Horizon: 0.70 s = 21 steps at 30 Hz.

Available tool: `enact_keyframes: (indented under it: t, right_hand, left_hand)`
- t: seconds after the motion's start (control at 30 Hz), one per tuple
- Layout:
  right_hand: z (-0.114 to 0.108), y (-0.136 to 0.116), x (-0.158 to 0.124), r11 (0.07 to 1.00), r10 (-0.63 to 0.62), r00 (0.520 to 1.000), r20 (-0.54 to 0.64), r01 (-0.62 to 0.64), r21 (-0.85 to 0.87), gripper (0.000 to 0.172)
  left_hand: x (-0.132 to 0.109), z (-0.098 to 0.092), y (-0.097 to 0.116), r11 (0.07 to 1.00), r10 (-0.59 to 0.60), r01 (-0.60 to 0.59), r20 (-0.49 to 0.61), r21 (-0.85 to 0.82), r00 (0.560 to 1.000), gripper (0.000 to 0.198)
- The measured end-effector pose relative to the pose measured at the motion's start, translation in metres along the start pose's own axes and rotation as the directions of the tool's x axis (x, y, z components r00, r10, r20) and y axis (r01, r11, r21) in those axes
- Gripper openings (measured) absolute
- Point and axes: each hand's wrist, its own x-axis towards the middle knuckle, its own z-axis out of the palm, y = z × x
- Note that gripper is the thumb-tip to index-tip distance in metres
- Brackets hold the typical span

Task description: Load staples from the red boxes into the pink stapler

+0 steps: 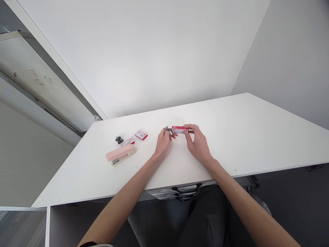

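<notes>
A small red-and-white staple box [180, 129] is held level just above the desk, in front of me. My right hand [199, 142] grips its right end between thumb and fingers. At the box's left end, my left hand [163, 142] pinches a grey piece [169, 129] that looks like a strip of staples; part of it is hidden by the fingers. To the left lies a pink and cream stapler [120, 153], its top tilted up from its base. Two more staple boxes, one nearer [128, 142] and one farther [141, 134], rest beyond it.
A small black object [119, 140] lies left of the boxes. The white desk [257, 133] meets a white wall [164, 55] at the back. Black drawer handles [187, 188] show below the front edge, near my legs. A whitish panel [46, 82] stands at left.
</notes>
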Motion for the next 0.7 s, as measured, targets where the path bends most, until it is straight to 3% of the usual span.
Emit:
enact_keyframes:
  t: [0.37, 0.5, 0.7]
  right_hand:
    - [0.0, 0.007, 0.002, 0.991, 0.137, 0.987, -0.079, -0.137, 0.011, 0.032]
    - [0.001, 0.01, 0.003, 0.981, 0.195, 0.976, -0.098, -0.191, 0.044, 0.032]
    - [-0.001, 0.013, 0.004, 0.95, 0.304, 0.949, -0.086, -0.294, 0.106, 0.036]
  left_hand:
    - [-0.003, 0.001, 0.0, 0.999, -0.042, 0.043, -0.06, 0.019, 0.997, 0.031]
    - [-0.002, 0.002, -0.003, 0.997, -0.011, 0.018, -0.089, 0.082, 0.996, 0.033]
    - [0.0, 0.003, -0.009, 0.985, 0.103, -0.101, -0.008, 0.143, 0.995, 0.034]
